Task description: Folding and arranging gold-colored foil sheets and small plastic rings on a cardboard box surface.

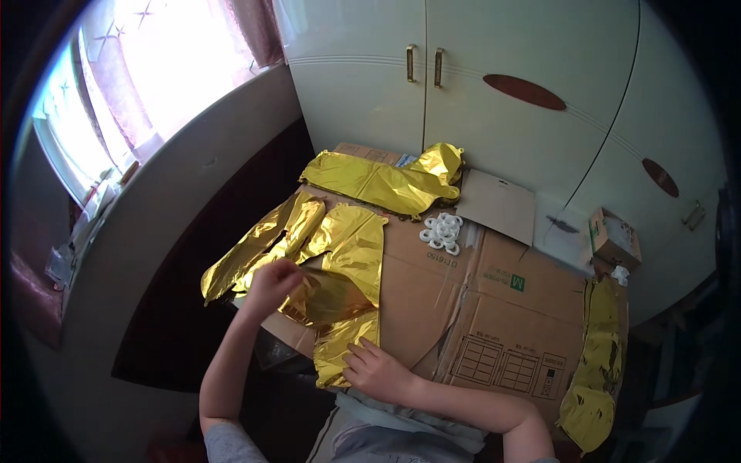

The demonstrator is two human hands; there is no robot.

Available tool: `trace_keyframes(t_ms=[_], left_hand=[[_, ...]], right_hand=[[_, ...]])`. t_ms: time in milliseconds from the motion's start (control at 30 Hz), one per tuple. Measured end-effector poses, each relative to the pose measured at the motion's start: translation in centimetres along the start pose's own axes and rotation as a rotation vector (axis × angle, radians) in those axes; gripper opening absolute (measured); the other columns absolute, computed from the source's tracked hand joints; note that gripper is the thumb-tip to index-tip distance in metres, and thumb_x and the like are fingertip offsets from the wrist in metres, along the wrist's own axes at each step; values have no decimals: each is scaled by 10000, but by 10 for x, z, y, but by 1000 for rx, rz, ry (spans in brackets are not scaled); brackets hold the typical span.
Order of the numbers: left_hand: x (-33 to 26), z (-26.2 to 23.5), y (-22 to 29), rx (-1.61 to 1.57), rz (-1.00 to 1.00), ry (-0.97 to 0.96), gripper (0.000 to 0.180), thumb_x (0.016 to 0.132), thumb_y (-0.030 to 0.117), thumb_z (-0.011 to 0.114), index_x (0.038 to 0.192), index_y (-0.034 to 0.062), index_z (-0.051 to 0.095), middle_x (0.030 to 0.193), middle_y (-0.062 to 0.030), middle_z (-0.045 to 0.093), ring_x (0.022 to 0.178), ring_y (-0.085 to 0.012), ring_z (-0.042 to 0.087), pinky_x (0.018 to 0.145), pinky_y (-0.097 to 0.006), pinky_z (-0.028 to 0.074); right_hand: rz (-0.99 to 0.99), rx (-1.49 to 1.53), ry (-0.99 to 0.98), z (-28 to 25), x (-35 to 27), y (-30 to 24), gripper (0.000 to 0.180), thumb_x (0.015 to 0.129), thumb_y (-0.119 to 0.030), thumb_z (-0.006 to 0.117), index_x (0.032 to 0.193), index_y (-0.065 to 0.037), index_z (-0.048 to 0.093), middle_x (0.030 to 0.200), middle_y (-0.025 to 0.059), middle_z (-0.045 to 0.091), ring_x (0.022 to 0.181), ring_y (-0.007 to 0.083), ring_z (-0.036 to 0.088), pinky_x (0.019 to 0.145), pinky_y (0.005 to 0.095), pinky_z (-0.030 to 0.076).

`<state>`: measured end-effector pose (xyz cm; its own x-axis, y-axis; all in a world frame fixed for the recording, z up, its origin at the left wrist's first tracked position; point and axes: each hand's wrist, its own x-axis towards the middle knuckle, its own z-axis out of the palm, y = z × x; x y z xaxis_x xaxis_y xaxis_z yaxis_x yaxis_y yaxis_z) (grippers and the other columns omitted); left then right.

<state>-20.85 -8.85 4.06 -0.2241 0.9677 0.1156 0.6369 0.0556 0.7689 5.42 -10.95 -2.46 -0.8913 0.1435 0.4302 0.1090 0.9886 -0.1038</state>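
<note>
A flat, shiny gold foil balloon (355, 251) lies on the cardboard right in front of me, its near part creased and partly lifted. My left hand (274, 287) is closed in a pinch at the left edge of that raised foil; the fingertips are partly hidden. Resting on the balloon's near end is my right hand (378, 372), palm down with its fingers stretched apart. Another gold foil piece (258, 243) lies to the left, beside and partly behind my left hand. Farther back a larger gold foil balloon (370, 181) is spread out crosswise.
Flattened cardboard (421, 285) covers the table. On it are a pile of white rings (441, 233), a grey-brown board (498, 204) and, along the right edge, a long gold foil balloon (598, 366). A small open box (615, 238) stands at the back right, before white cabinets (355, 100).
</note>
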Motion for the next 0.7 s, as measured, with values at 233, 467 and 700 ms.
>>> trace_keyframes(t_ms=[233, 467, 700], left_hand=[[50, -54, -49, -43, 21, 412, 109, 823, 87, 614, 841, -20, 621, 681, -24, 598, 612, -60, 528, 547, -214, 425], [30, -119, -117, -229, -81, 655, 141, 862, 111, 576, 878, -29, 588, 729, -16, 583, 646, -66, 521, 575, -210, 417], [-26, -131, -162, -288, -215, 793, 124, 875, 166, 565, 828, 51, 549, 610, 24, 491, 459, -38, 400, 404, -189, 295]], right_hand=[[1, 50, 15, 9, -5, 6, 147, 747, -169, 534, 833, -50, 547, 972, 119, 584, 1003, 266, 572, 856, 384, 472], [38, 63, 13, 9, -6, 5, 149, 757, -156, 519, 835, -31, 542, 998, 147, 588, 1033, 280, 565, 883, 400, 466], [53, 125, 9, 8, -4, 5, 140, 752, -124, 518, 807, 0, 556, 990, 161, 589, 1034, 300, 567, 894, 411, 460]])
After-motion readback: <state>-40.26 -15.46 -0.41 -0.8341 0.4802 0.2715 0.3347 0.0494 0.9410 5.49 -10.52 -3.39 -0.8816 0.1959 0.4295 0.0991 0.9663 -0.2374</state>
